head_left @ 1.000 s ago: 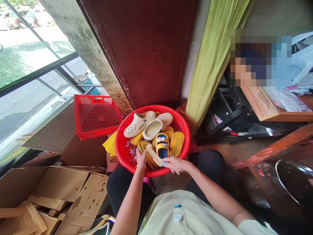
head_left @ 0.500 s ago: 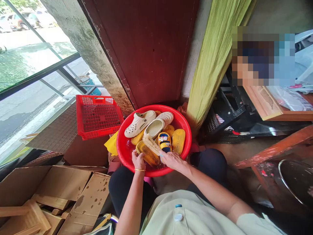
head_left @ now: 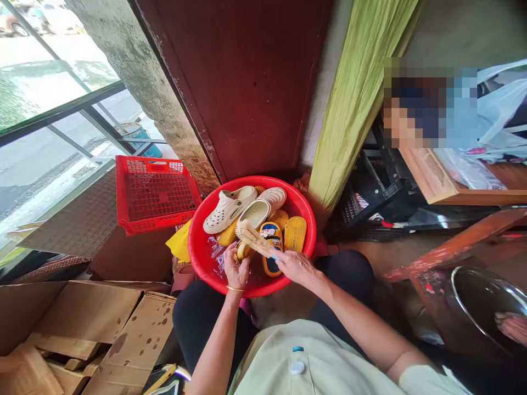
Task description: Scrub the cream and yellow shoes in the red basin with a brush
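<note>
My left hand [head_left: 236,269] is closed around a yellow slipper [head_left: 244,251], tipped on edge over the near left side of a red basin [head_left: 197,263]. A scrub brush [head_left: 256,240] with pale bristles is gripped by its light blue handle in my right hand [head_left: 297,269], and its bristles lie across the slipper. Cream clogs [head_left: 229,208] rest at the back of the basin. To the right are a blue and yellow slide [head_left: 272,241] with a cartoon figure and a yellow slipper [head_left: 295,235] with its ridged sole upward. Water shows at the basin's left.
A red plastic crate [head_left: 158,195] stands left of the basin. An open cardboard box [head_left: 123,334] with wooden pieces is at lower left. Behind are a dark red door [head_left: 239,82] and a green curtain [head_left: 346,99]. A metal pot [head_left: 486,302] sits at right, near another person's hand [head_left: 510,326].
My left hand has turned the yellow slipper from sole-up onto its edge. The brush has shifted slightly toward its upper end. The whole view has moved a little.
</note>
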{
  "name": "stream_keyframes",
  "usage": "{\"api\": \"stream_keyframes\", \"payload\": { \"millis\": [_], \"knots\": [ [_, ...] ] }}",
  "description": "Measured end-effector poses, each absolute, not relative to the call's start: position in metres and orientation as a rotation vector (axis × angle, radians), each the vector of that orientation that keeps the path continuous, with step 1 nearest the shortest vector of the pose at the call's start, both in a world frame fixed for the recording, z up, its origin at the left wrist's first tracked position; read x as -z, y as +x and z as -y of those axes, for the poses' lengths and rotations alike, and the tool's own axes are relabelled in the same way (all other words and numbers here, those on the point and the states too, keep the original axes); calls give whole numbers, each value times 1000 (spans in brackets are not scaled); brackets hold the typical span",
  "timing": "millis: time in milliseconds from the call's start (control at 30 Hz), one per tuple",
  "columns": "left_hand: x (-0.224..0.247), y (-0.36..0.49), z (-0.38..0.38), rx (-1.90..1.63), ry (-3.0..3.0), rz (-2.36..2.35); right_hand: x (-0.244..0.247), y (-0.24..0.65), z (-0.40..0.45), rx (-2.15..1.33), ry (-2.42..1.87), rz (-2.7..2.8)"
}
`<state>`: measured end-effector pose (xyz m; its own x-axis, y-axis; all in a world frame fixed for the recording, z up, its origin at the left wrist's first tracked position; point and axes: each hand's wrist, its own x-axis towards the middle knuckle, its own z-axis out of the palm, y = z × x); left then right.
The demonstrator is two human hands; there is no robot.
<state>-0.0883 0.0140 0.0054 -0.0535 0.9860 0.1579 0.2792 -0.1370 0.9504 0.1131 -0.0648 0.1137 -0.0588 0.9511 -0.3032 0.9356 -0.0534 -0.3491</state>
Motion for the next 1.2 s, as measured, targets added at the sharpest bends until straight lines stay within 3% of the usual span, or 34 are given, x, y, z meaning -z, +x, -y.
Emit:
{"api": "stream_keyframes", "payload": {
  "millis": [200,300,467,667,900,1200],
  "knots": [
    [-4,-99,-28,-1382,1185,-1583,-107,136,72,-799,-2125,2068],
    [-10,-121,-43,-1046,1243,-1857,-100,118,74,-891,-2036,2111],
    [-22,-152,-55,-644,1593,-1729,-80,94,59,-975,-2124,2160],
    [-12,-155,-52,-935,1511,-1611,-78,88,39,-1048,-2021,2151],
    [-9,-155,-46,-1023,1261,-1642,-90,53,56,-1023,-1832,2122],
    [-16,-156,-33,-1257,1215,-1511,-92,98,57,-961,-2003,2139]
  ]
}}
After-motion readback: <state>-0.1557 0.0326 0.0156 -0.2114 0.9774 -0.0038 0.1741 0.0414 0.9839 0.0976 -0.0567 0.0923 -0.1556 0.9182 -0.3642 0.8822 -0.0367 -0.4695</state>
